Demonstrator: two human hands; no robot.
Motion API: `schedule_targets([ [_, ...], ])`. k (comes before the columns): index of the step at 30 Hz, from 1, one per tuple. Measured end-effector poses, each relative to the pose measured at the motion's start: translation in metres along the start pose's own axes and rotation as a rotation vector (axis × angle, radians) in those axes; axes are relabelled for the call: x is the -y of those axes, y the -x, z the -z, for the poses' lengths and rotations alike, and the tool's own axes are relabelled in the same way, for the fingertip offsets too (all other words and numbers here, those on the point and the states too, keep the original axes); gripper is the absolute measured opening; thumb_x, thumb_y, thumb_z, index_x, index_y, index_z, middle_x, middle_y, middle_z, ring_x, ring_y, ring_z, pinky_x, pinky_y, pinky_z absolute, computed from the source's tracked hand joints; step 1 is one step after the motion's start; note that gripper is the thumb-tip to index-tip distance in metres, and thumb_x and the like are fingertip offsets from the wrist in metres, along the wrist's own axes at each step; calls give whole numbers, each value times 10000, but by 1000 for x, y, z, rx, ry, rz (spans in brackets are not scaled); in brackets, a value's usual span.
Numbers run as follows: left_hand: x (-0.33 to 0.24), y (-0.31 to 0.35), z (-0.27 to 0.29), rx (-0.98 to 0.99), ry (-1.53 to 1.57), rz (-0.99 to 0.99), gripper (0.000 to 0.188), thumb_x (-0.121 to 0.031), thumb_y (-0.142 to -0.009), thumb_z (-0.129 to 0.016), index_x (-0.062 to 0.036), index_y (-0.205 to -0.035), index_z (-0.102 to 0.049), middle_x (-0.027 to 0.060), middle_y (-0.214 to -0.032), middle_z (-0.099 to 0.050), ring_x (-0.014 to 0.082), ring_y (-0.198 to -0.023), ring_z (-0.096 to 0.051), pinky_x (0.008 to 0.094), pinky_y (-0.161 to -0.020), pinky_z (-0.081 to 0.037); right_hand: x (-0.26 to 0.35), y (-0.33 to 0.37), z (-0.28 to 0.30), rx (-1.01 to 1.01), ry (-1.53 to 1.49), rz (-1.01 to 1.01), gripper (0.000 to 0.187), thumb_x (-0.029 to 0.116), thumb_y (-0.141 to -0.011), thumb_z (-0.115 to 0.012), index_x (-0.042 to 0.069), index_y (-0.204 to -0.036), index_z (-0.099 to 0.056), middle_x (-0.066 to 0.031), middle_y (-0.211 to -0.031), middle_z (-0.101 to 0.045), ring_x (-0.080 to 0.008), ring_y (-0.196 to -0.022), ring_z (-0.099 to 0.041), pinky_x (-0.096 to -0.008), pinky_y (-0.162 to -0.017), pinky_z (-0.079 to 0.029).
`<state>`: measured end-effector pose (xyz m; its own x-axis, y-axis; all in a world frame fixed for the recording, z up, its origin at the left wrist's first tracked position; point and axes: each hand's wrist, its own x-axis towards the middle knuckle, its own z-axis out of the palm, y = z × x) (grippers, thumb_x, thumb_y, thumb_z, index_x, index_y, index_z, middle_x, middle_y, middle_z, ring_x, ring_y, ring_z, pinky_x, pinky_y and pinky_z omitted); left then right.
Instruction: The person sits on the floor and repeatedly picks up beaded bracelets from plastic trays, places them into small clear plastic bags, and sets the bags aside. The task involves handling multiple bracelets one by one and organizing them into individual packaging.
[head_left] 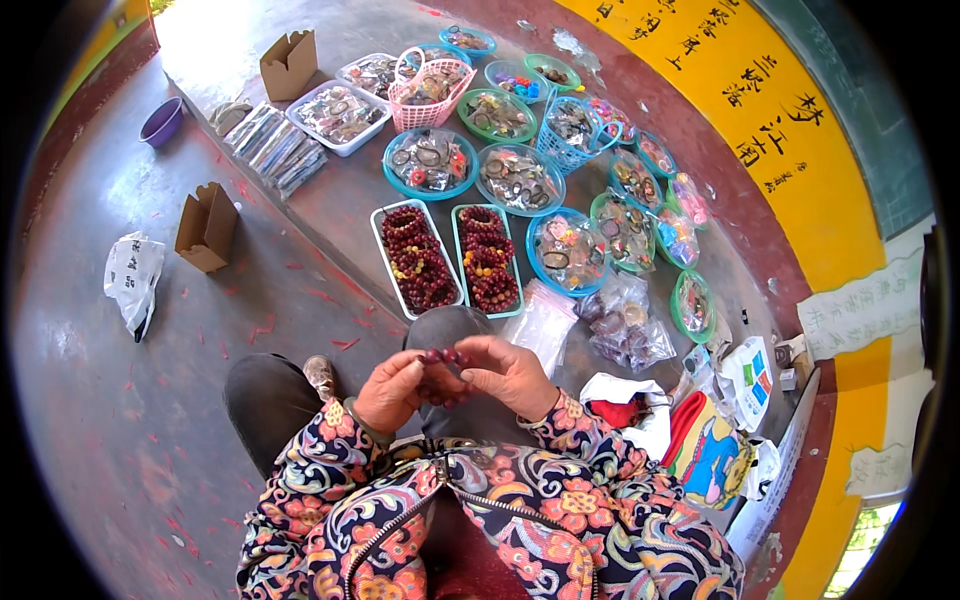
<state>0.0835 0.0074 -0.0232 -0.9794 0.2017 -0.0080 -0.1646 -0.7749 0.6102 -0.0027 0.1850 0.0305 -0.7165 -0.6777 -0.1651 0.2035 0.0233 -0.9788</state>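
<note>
A dark red bead bracelet [445,357] is stretched between my two hands above my lap. My left hand [392,390] pinches one side of it between thumb and fingers. On the other side, my right hand [510,377] grips the beads, its fingers curled over the top and partly hiding them. Just beyond my knees stand a white tray [376,232] and a pale green tray [519,262], side by side, both heaped with similar dark red bead bracelets [422,272]. A few yellow beads show among them.
Several blue and green basins, such as a blue basin [533,258], hold bagged trinkets. A pink basket [466,80] stands farther off. Clear plastic bags [540,322] lie near my right knee. At left are a cardboard box [207,228], a white bag [133,275] and a purple basin [162,122].
</note>
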Motion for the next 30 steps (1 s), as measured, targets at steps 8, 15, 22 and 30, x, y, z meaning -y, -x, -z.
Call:
schedule_targets([
  [8,-6,-1,4,-283,9,-15,319,-237,-939,-401,1,-1134,-486,162,-1081,-570,249,-979,-576,374,-817,-480,31,-12,35,-237,143,22,231,37,-810,-603,-11,-1035,-579,-20,-824,-593,-77,-702,-572,-217,-606,-469],
  [15,-10,-2,15,-443,80,-54,288,-245,-922,-445,6,-1003,-559,141,-935,-622,210,-839,-613,307,-726,-500,-39,-82,129,-428,379,13,200,99,-795,-623,-9,-962,-608,3,-723,-583,-49,-586,-509,-198,-509,-429],
  [22,-7,-6,21,-512,80,-4,258,-218,-914,-458,5,-978,-570,130,-893,-631,198,-806,-620,289,-709,-501,-91,-124,168,-227,493,-172,253,129,-764,-637,-19,-968,-612,-37,-748,-619,-83,-564,-539,-218,-501,-448],
  [30,-4,-10,23,-541,64,15,249,-210,-910,-465,6,-976,-570,127,-886,-633,195,-800,-620,285,-704,-501,-124,-154,198,-161,840,-25,296,133,-739,-593,3,-1003,-618,-105,-926,-645,-191,-827,-613,-293,-758,-468],
])
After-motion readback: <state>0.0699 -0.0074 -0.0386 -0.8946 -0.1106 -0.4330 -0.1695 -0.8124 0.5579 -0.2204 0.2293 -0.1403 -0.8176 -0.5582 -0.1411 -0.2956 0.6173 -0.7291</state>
